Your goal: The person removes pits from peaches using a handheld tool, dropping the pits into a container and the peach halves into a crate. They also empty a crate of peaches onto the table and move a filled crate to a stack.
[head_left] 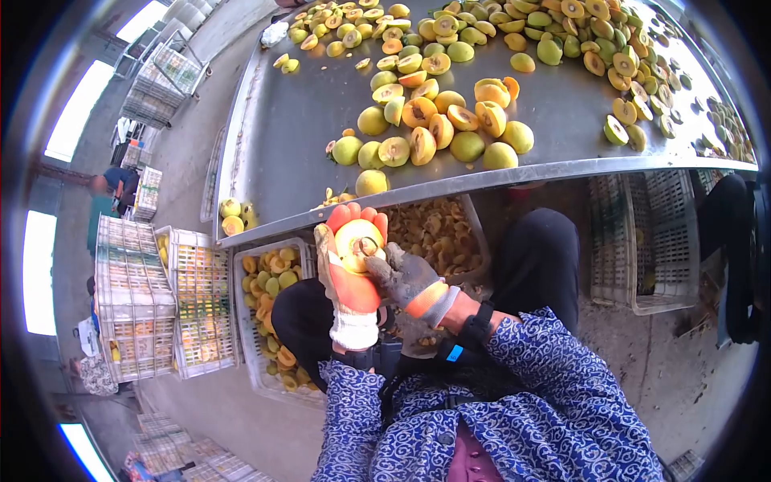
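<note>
figure: a halved fruit (348,235) held in the left hand (353,291), with the right hand (408,281) at its cut face.
detail: the left hand, in an orange-palmed glove, cups the halved fruit with its cut side up, just beside the near edge of a metal table (297,128) and above the person's lap; the grip is closed around the fruit. the right hand, in a grey and orange glove, has its fingers bent and the thumb side touching or nearly touching the fruit; whether it grips a tool cannot be told, and a small dark ring at the fruit's centre is too small to identify. on the table lies a cluster of yellow-green fruit (462,120), many pieces showing orange cut faces. below the edge, a tub (479,233) contains fruit pieces; to the left stands a crate of fruit (245,325).
</note>
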`<state>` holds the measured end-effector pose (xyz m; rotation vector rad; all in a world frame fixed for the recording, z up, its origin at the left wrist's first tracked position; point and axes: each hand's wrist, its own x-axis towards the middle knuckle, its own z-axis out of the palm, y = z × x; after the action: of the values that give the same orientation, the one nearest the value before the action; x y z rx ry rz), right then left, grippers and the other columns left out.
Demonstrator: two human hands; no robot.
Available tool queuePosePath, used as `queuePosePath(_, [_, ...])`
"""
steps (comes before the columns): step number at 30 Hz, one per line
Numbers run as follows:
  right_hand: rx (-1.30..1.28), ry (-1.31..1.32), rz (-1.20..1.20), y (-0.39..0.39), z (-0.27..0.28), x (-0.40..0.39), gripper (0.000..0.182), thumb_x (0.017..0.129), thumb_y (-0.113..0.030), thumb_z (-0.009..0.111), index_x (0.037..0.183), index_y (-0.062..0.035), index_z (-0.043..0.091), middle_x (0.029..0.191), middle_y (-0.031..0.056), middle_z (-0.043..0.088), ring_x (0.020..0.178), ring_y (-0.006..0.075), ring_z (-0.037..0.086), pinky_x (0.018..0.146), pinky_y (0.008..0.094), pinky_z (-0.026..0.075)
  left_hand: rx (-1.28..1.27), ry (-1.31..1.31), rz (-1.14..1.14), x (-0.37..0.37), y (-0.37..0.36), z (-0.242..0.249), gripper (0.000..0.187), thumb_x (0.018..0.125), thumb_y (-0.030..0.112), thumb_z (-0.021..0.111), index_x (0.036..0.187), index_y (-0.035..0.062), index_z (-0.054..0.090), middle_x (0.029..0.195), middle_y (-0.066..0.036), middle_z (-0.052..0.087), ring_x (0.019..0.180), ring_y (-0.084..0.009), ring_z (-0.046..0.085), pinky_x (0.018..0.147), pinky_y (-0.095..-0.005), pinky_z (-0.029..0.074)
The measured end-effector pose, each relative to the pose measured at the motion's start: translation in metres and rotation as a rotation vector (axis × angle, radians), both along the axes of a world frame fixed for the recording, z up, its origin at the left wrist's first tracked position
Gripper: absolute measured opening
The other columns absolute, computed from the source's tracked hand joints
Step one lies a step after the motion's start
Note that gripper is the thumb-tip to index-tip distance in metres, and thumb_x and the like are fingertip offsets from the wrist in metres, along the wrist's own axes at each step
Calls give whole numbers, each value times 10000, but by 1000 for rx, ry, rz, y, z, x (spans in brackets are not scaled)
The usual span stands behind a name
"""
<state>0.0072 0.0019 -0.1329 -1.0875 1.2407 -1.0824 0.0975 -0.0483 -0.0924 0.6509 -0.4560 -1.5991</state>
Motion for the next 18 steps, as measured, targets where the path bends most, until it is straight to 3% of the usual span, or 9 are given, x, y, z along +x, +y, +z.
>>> queuePosePath(3, [37,-33,-5,2,3,-2,561,1017,-552,549,1118,-3,602,923,259,690,885,434,674,757,468,506,-72,-48,-53,2,0,-8,407,1061,406,528,1250,74,667,1299,-125,668,1204,-328,628,1087,-529,499])
queuePosePath(9, [45,-84,-45,2,11,0,595,1026,-576,514,1162,-6,616,995,259,702,975,407,684,825,447,516,-138,-149,6,-7,6,-5,342,1043,316,555,1258,72,664,1297,-127,670,1194,-326,640,1078,-530,507])
queuePosePath(14, [137,-123,55,2,30,-12,604,1036,-571,492,1202,-2,610,1054,282,696,1021,423,674,864,458,511,-232,-214,46,-8,6,-16,349,1049,328,542,1253,72,663,1286,-127,675,1186,-333,645,1079,-533,506])
queuePosePath(17, [47,-37,26,-5,9,-3,527,1031,-536,533,1143,-23,580,953,242,688,901,414,673,790,443,516,-228,-205,39,-1,1,-20,372,1060,350,525,1281,79,653,1315,-133,664,1220,-332,629,1105,-543,483])
queuePosePath(18, [7,-9,29,-3,10,-4,534,1036,-534,524,1171,-21,583,985,263,687,933,425,670,805,441,520,-239,-166,-11,-1,0,-17,394,1064,372,513,1294,82,649,1336,-134,655,1236,-333,620,1116,-552,470])
